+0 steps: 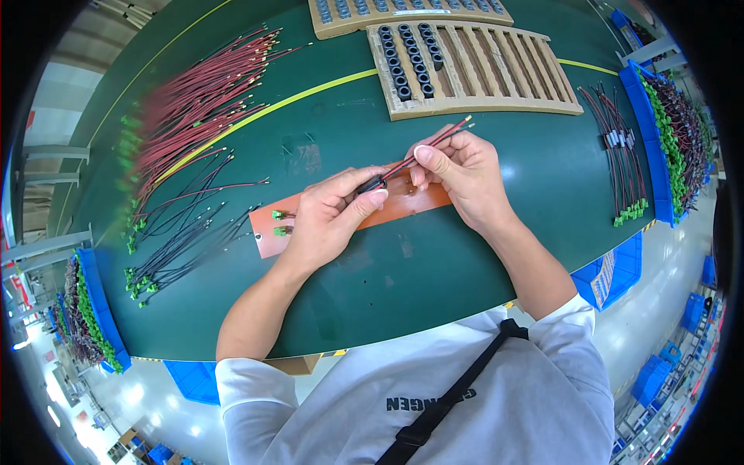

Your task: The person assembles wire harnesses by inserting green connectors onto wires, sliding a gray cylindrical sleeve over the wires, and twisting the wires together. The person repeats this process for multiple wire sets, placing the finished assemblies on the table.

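My left hand (329,213) pinches a small black ferrite core (372,184) between thumb and fingers, over an orange board (267,242). From the core, a red and a black wire (403,164) run up to the right. My right hand (463,172) is closed on these wires near their far part, and their bare-looking tips (467,122) stick out beyond the fingers. Two green connectors (283,230) show at the board's left end, beside my left hand. How the wires pass at the core is partly hidden by my fingers.
Many red wires (209,93) and black wires (182,248) with green connectors lie at the left. Ahead, a cardboard tray (496,108) holds black cores in its left slots; another tray stands behind. Bundled wires (624,170) and a blue bin (647,147) are at the right.
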{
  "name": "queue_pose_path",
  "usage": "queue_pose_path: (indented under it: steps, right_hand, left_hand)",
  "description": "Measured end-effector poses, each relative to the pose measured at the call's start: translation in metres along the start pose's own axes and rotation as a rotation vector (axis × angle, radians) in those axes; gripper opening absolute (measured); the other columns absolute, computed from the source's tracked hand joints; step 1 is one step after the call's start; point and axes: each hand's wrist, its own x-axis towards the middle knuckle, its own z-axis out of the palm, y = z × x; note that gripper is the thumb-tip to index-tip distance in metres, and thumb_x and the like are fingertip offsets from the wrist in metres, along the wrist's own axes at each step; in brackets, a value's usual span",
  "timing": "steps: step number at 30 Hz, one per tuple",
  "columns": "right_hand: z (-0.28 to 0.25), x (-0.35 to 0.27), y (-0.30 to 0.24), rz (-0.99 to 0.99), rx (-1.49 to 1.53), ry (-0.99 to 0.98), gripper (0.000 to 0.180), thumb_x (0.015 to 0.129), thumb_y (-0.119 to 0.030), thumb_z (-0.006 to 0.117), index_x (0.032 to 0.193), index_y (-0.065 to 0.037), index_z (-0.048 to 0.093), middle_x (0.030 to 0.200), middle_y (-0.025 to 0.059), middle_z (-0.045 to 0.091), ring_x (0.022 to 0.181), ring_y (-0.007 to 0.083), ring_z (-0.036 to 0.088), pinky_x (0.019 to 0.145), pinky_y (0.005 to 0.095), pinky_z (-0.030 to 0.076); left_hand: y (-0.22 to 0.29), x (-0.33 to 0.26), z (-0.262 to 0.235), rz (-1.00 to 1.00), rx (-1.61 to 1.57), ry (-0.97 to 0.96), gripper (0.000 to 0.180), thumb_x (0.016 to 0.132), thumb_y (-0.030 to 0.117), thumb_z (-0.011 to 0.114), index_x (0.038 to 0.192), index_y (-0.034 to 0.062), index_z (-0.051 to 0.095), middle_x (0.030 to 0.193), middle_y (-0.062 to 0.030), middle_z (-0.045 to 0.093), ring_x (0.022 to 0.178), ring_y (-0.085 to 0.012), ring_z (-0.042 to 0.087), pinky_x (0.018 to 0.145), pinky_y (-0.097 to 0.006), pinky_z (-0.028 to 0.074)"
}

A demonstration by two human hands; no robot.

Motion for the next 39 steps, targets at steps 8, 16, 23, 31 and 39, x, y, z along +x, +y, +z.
queue_pose_path:
  steps: [8,16,23,31,39]
  right_hand:
    - [0.007,-0.002,-0.007,-0.021,0.071,0.068,0.018,0.102,-0.012,0.066,0.111,0.004,0.066,0.086,0.01,0.071,0.079,0.0136,0.068,0.07,0.0278,0.055]
    - [0.004,-0.003,-0.001,-0.008,-0.078,-0.052,0.024,0.101,-0.014,0.067,0.115,0.006,0.068,0.09,0.0097,0.072,0.08,0.0125,0.067,0.073,0.0272,0.056]
    - [0.002,-0.003,-0.001,0.005,-0.083,-0.02,0.029,0.104,-0.022,0.064,0.112,0.005,0.07,0.091,0.0099,0.073,0.081,0.0131,0.069,0.073,0.027,0.056]
    - [-0.001,-0.004,-0.014,-0.139,-0.108,0.037,0.041,0.109,-0.03,0.054,0.104,0.006,0.071,0.096,0.0126,0.074,0.08,0.0158,0.07,0.074,0.0291,0.057]
    - [0.005,-0.015,-0.026,-0.279,-0.435,0.074,0.038,0.108,-0.025,0.053,0.096,0.006,0.072,0.085,0.0125,0.075,0.073,0.0151,0.071,0.071,0.0297,0.057]
  left_hand:
    - [0.004,0.001,-0.001,0.003,0.071,-0.031,0.033,0.1,0.009,0.067,0.131,-0.0023,0.067,0.101,-0.0033,0.063,0.091,-0.0091,0.056,0.082,-0.024,0.047]
    - [-0.004,0.0,0.0,-0.033,-0.088,0.018,0.033,0.101,0.007,0.065,0.133,-0.0015,0.066,0.111,-0.0062,0.066,0.103,-0.0113,0.061,0.092,-0.027,0.049]
    - [-0.008,0.0,0.0,-0.013,-0.094,0.005,0.033,0.1,0.005,0.066,0.133,-0.0018,0.065,0.11,-0.0063,0.065,0.101,-0.0109,0.06,0.09,-0.027,0.05]
    - [0.008,0.005,-0.003,-0.011,0.107,-0.075,0.035,0.103,0.011,0.062,0.136,0.0005,0.064,0.097,-0.0039,0.065,0.089,-0.01,0.058,0.082,-0.026,0.048]
    - [0.001,-0.001,0.0,0.146,0.202,-0.104,0.029,0.102,0.012,0.061,0.126,-0.003,0.068,0.094,-0.0086,0.067,0.087,-0.0166,0.063,0.082,-0.031,0.051]
